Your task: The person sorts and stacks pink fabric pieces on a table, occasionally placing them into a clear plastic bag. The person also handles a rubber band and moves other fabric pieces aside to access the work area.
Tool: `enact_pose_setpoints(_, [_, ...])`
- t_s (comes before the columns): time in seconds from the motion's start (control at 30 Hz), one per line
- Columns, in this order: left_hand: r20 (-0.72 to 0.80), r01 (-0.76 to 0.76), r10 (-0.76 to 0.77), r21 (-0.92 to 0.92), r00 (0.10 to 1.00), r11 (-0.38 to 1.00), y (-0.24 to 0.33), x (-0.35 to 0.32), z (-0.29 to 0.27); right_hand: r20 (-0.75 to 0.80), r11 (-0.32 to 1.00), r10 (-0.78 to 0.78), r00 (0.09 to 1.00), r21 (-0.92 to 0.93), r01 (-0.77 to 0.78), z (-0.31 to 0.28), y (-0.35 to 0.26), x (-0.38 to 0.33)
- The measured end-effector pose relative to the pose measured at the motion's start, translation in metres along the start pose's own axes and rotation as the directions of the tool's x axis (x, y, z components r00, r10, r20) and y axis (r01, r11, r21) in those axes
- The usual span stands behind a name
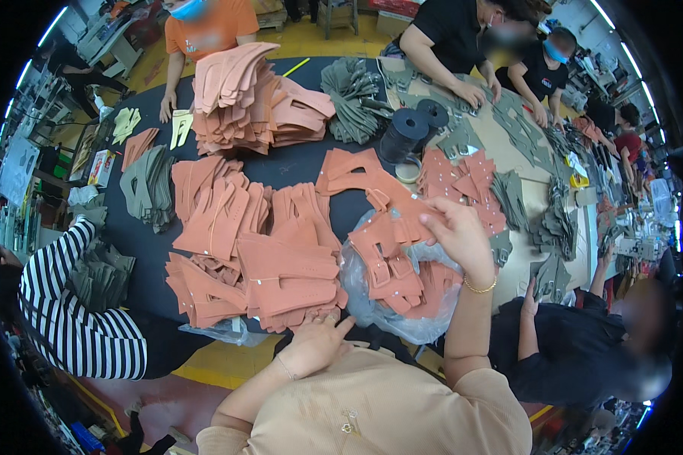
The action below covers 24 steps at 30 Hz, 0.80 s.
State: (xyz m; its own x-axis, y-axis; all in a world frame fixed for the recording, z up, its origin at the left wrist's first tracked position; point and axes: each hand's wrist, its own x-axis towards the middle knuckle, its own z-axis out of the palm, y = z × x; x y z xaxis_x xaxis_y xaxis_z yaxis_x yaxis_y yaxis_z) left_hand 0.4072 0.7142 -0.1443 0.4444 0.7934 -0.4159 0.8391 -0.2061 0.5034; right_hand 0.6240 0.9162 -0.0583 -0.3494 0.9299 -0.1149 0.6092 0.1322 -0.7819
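My right hand (461, 236) pinches the end of a salmon-coloured cut fabric piece (391, 193), which stretches away to the upper left over the table. Just below it, a clear plastic bag (357, 292) lies spread, with more salmon pieces (393, 277) on it, some with buckle-like frames. My left hand (319, 343) rests at the table's near edge with its fingers apart. Its fingertips touch the front of a tied stack of salmon pieces (288, 277); whether any are tucked under it is hidden. Further bundles of salmon pieces (212, 208) stand left of centre.
A tall salmon pile (235, 102) stands at the far side, near grey-green bundles (353, 98). Black spools (404, 136) and a tape roll (408, 171) sit mid-table. Co-workers surround the table; one in a striped sleeve (61, 288) is close on my left, another in black (561, 345) on my right.
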Motion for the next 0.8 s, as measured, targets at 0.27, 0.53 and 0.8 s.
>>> enact_pose_setpoints(0.27, [0.078, 0.043, -0.034, -0.117, 0.996, 0.992, -0.006, 0.007, -0.007, -0.044, 0.959, -0.132, 0.99, 0.249, 0.138, 0.035, -0.005, 0.082])
enact_pose_setpoints(0.53, [0.057, 0.05, -0.043, -0.125, 0.997, 0.991, -0.016, 0.017, -0.018, -0.039, 0.796, 0.049, 0.998, 0.605, -0.016, 0.102, 0.142, 0.184])
enact_pose_setpoints(0.8, [0.005, -0.007, 0.007, 0.014, 1.0, 1.0, -0.015, 0.021, -0.025, -0.291, 0.956, -0.027, 0.956, -0.287, -0.06, 0.137, 0.231, 0.147])
